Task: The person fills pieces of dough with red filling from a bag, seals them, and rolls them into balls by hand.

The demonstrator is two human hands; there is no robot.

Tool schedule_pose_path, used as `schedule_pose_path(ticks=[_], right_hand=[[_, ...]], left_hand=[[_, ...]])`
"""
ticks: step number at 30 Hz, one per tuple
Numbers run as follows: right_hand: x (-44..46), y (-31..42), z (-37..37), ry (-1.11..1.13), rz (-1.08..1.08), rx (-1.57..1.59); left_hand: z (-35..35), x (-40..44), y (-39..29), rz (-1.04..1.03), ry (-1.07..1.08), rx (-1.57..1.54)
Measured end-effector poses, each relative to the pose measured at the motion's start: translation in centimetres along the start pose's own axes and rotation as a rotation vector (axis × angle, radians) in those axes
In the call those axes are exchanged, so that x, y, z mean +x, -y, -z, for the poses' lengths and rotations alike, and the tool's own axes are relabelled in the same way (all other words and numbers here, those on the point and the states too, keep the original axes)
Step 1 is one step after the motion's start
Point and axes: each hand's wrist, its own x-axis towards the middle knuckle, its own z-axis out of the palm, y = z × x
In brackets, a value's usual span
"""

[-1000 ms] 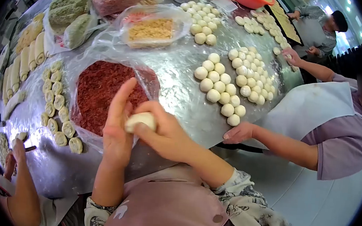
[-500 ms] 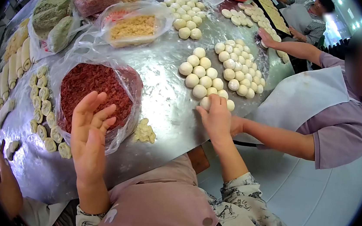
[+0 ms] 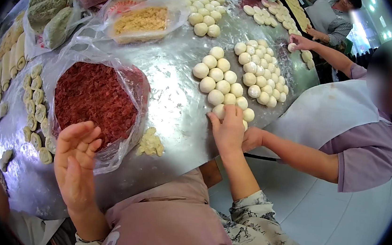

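Observation:
My left hand (image 3: 77,168) is raised before a plastic bag of dark red filling (image 3: 97,96), palm up, its fingers slightly bent and apart with nothing in them. At the near end of a cluster of round white dough balls (image 3: 217,75), my right hand (image 3: 228,132) has its fingers closed on a dough ball (image 3: 219,110); part of the grip is hidden behind the hand. A soft lump of pale dough (image 3: 150,142) lies beside the filling bag.
Rows of small dough pieces (image 3: 40,112) and long dough rolls (image 3: 13,62) lie at left. Behind stand a bag of yellow crumbly filling (image 3: 142,20) and green dough (image 3: 52,0). A co-worker's arm (image 3: 297,153) reaches close to my right hand; more dough balls (image 3: 262,72) lie beyond.
My left hand has moved left and down, its fingers more bent. My right hand stays at the near end of the cluster. A co-worker's far hand now holds a dough piece.

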Motion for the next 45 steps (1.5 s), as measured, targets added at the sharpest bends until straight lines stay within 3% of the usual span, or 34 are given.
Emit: schedule_pose_path(ticks=[2, 6, 10, 12, 14, 20, 23, 24, 26, 28, 30, 32, 35, 37, 40, 43, 45], right_hand=[[0.0, 0.0, 0.7, 0.049, -0.03, 0.033], [-0.4, 1.5, 2.8, -0.112, 0.105, -0.001], [0.6, 3.8, 3.8, -0.217, 0.327, 0.046], [0.8, 7.2, 4.1, -0.072, 0.238, 0.306], [1.0, 11.3, 3.7, 0.01, 0.267, 0.516], [2.6, 19.2, 1.3, 0.18, 0.658, 0.589], [3.8, 23.1, -0.2, 0.356, 0.796, 0.473], [4.4, 23.5, -1.6, 0.394, 0.894, 0.393], [4.1, 24.9, -3.7, 0.548, 0.886, 0.251], [3.4, 26.1, -4.4, 0.715, 0.974, 0.114], [1.4, 26.9, -4.4, 0.718, 0.967, -0.047], [1.0, 26.5, -4.8, 0.642, 1.004, -0.056], [2.9, 26.2, -3.0, 0.825, 0.938, -0.052], [3.4, 25.7, -2.3, 0.8, 0.944, -0.109], [3.2, 25.8, -2.2, 0.789, 0.941, -0.133], [3.2, 26.4, -2.2, 0.807, 0.938, -0.186], [3.6, 26.3, -2.0, 0.825, 0.935, -0.198]], left_hand=[[1.0, -0.6, -0.3, -0.039, -0.062, 0.032], [6.0, -3.3, -0.6, -0.131, -0.279, 0.044], [11.0, -6.2, -0.1, -0.135, -0.708, 0.165], [14.6, -7.8, 0.9, -0.125, -0.853, 0.222], [14.7, -7.7, 0.6, 0.003, -1.065, 0.467], [18.7, -8.9, 3.6, 0.215, -1.127, 1.244], [21.7, -8.0, 5.2, 0.268, -1.148, 1.376], [21.5, -7.4, 5.0, 0.308, -1.085, 1.39], [21.2, -6.6, 4.4, 0.382, -0.962, 1.435], [20.3, -6.0, 4.1, 0.303, -0.919, 1.366], [19.8, -5.8, 4.0, 0.265, -0.889, 1.282], [19.6, -5.9, 4.2, 0.241, -0.919, 1.027], [20.0, -6.3, 4.3, 0.098, -0.976, 0.481], [17.6, -5.7, 1.4, 0.085, -0.948, 0.105], [15.7, -4.9, -1.3, -0.007, -0.568, -0.339], [11.3, -2.7, -3.0, 0.083, -0.429, -0.69], [9.6, -1.4, -2.3, 0.152, -0.247, -0.757]])
